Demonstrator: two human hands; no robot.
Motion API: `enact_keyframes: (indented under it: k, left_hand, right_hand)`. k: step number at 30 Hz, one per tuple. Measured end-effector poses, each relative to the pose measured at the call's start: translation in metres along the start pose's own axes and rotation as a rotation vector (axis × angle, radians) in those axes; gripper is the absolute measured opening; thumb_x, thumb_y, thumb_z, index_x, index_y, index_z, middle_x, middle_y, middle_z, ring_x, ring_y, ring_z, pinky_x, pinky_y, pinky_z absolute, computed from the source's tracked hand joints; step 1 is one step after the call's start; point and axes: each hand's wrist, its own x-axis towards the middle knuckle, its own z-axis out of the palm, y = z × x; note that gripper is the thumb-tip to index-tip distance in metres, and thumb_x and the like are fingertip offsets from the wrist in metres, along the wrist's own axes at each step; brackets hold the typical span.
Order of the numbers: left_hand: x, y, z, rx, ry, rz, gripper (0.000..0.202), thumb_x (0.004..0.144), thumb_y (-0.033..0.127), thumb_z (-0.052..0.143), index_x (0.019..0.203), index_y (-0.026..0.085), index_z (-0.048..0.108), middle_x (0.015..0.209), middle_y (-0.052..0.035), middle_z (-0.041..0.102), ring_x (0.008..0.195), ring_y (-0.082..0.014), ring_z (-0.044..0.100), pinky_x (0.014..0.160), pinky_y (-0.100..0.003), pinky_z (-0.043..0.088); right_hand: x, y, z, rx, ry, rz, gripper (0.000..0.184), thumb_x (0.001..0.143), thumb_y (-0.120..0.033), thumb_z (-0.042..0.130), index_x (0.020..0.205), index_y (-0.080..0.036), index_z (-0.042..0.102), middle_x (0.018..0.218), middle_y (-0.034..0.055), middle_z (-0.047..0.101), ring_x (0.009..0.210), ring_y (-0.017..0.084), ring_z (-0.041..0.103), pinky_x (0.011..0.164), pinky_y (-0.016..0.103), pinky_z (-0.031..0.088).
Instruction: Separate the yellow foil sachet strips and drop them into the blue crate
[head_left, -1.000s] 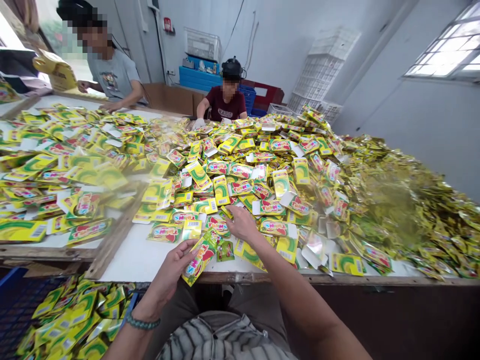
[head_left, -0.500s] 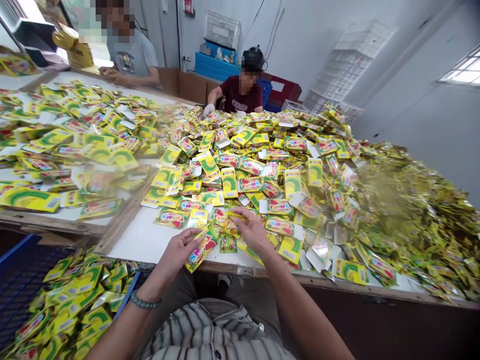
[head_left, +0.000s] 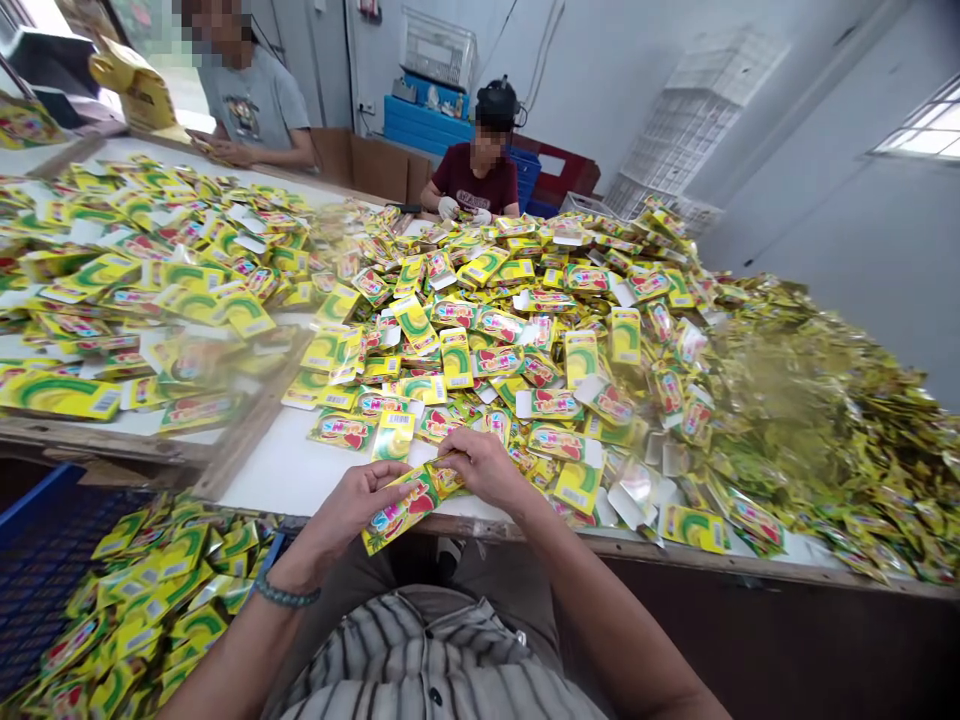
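Observation:
My left hand (head_left: pixel 364 505) is closed on a small yellow-and-green printed carton (head_left: pixel 397 515), held at a slant over the table's front edge. Its printed face, with pink lettering and red fruit, is turned up. At the carton's upper right end, the fingers of my right hand (head_left: pixel 487 468) pinch a small shiny yellow packet (head_left: pixel 450 480). The packet meets the carton's end; how far it is inside is hidden by the fingers. Just beyond my hands lies a heap of like cartons (head_left: pixel 487 325), some with white flaps open.
A large heap of loose packets (head_left: pixel 840 420) covers the right side. A wooden divider (head_left: pixel 251 425) splits the white table at left. Below it, a blue crate (head_left: pixel 45 545) holds several cartons. Across the table sit two people, one wearing white gloves (head_left: pixel 448 208).
My right hand has lowered its packet from above the table to the carton's end. The carton has tilted flatter. Across the table, the gloved person's hands have come together.

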Motion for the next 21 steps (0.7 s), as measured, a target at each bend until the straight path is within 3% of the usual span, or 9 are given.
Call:
enact_keyframes:
  k: [4, 6, 10, 15, 21]
  left_hand:
    - [0.001, 0.002, 0.004, -0.071, 0.025, -0.004, 0.049, 0.056, 0.041, 0.085, 0.093, 0.014, 0.067, 0.082, -0.0048, 0.077, 0.067, -0.0163, 0.069, 0.062, -0.023, 0.051]
    - [0.002, 0.002, 0.006, -0.086, 0.047, 0.001, 0.050, 0.056, 0.040, 0.086, 0.093, 0.013, 0.067, 0.082, -0.0055, 0.077, 0.067, -0.0174, 0.070, 0.063, -0.024, 0.051]
    - [0.003, 0.000, 0.009, -0.105, 0.112, 0.044, 0.051, 0.056, 0.040, 0.085, 0.095, 0.015, 0.066, 0.082, -0.0055, 0.077, 0.068, -0.0198, 0.070, 0.064, -0.027, 0.053]
    - [0.002, 0.002, 0.007, -0.080, 0.166, 0.099, 0.051, 0.054, 0.041, 0.085, 0.094, 0.015, 0.066, 0.082, -0.0049, 0.076, 0.068, -0.0199, 0.070, 0.064, -0.028, 0.053]
    - [0.000, 0.000, 0.001, -0.059, 0.067, 0.061, 0.047, 0.058, 0.035, 0.085, 0.097, 0.015, 0.068, 0.086, -0.0045, 0.077, 0.069, -0.0171, 0.070, 0.064, -0.024, 0.052]
  right_hand:
    - [-0.002, -0.007, 0.002, -0.028, -0.050, -0.010, 0.013, 0.082, -0.009, 0.053, 0.084, -0.018, 0.061, 0.083, 0.0024, 0.065, 0.080, 0.014, 0.059, 0.076, 0.025, 0.044]
    - [-0.004, -0.009, 0.004, 0.065, -0.034, 0.084, 0.014, 0.082, -0.012, 0.055, 0.093, -0.020, 0.060, 0.088, 0.0016, 0.065, 0.083, 0.014, 0.060, 0.078, 0.026, 0.045]
    - [-0.009, -0.007, 0.006, 0.341, 0.114, 0.292, 0.035, 0.078, -0.024, 0.063, 0.111, -0.022, 0.052, 0.090, 0.0004, 0.062, 0.078, 0.013, 0.059, 0.070, 0.026, 0.049]
    - [-0.015, -0.009, 0.013, 0.439, 0.178, 0.397, 0.031, 0.074, -0.023, 0.064, 0.103, -0.023, 0.052, 0.069, -0.0054, 0.055, 0.063, 0.011, 0.056, 0.060, 0.024, 0.048]
    - [-0.015, -0.013, 0.016, 0.504, 0.229, 0.450, 0.038, 0.064, -0.016, 0.065, 0.098, -0.023, 0.051, 0.069, -0.0069, 0.057, 0.063, 0.011, 0.057, 0.063, 0.025, 0.050]
